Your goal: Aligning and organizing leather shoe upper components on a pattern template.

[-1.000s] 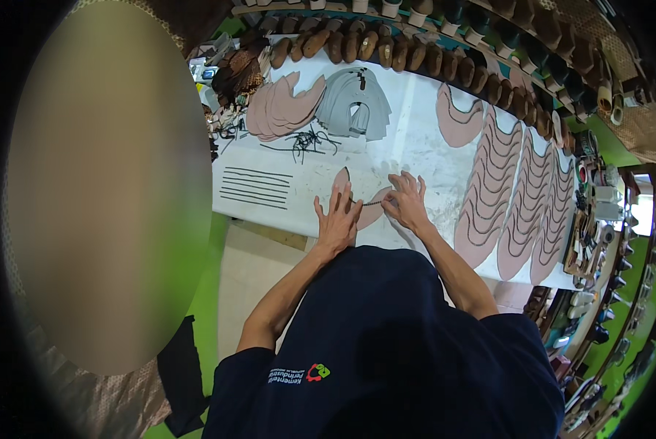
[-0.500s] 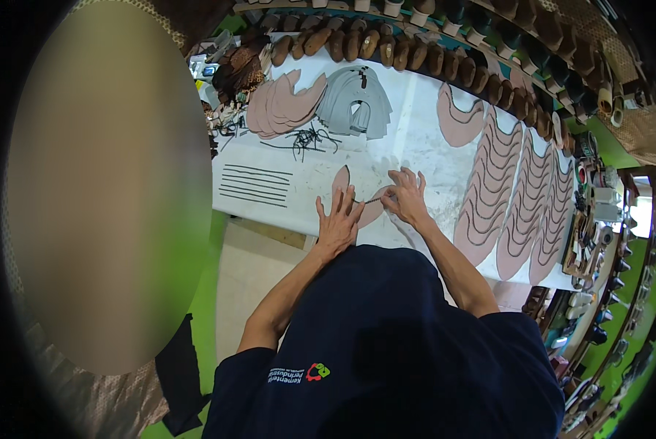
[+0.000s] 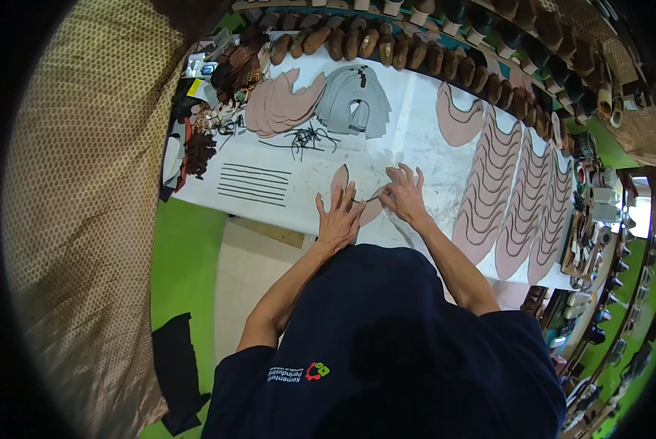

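Observation:
A pink curved leather-like piece (image 3: 370, 213) lies on the white table in front of me, its pointed tip standing out above my left hand. My left hand (image 3: 336, 222) lies on it with fingers spread, pressing it down. A short stretch of dark cord (image 3: 375, 197) runs along the piece's inner curve between my hands. My right hand (image 3: 407, 196) pinches the cord's right part between thumb and forefinger, the other fingers raised. The very fingertips and the piece's left part are partly hidden.
Straight dark cords (image 3: 253, 184) lie in a row at the left, with a tangled heap of cords (image 3: 309, 139) beyond. Behind are stacked pink pieces (image 3: 280, 106) and grey pieces (image 3: 350, 95). Overlapping cord-edged pink pieces (image 3: 481, 197) fill the right. Wooden shoe lasts (image 3: 386, 51) line the back.
The large blurred brown shape at the left has gone, baring a patterned curtain and the table's left end. My hands stay almost in place on the pink piece and cord.

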